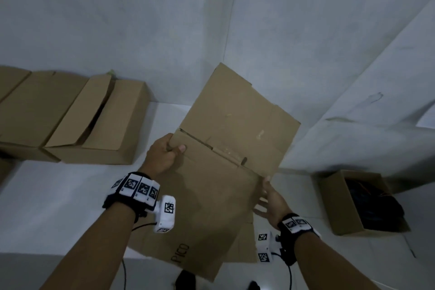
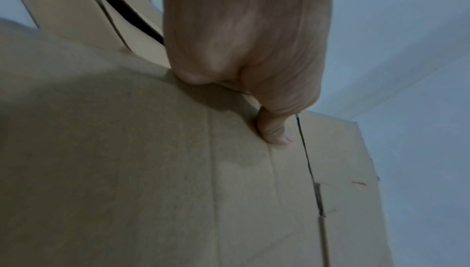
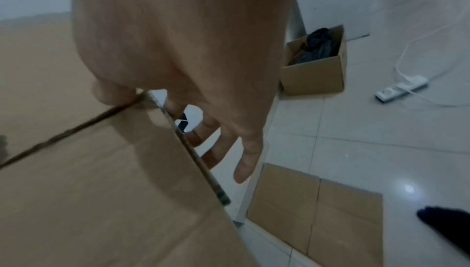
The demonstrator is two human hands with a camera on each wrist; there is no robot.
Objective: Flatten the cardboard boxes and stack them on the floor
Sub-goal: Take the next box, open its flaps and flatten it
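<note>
A flattened brown cardboard box (image 1: pixel 223 148) is held up in front of me, tilted, its flaps pointing away toward the wall. My left hand (image 1: pixel 164 153) grips its left edge, thumb on top and fingers curled beneath; in the left wrist view the left hand (image 2: pixel 241 50) has its thumb pressed on the board (image 2: pixel 152 170). At the right edge is my right hand (image 1: pixel 270 200). In the right wrist view the right hand (image 3: pixel 190 70) has its thumb touching the corner of the board (image 3: pixel 89 170) and its fingers spread straight below the edge. Another flattened box (image 3: pixel 315 211) lies on the floor tiles.
Several unflattened boxes (image 1: pixel 94 125) stand in a row at the left on a white surface (image 1: pixel 58 195). An open box with dark contents (image 1: pixel 357 205) sits on the floor at the right. A white power strip (image 3: pixel 401 88) and its cable lie on the tiles. Walls are close ahead.
</note>
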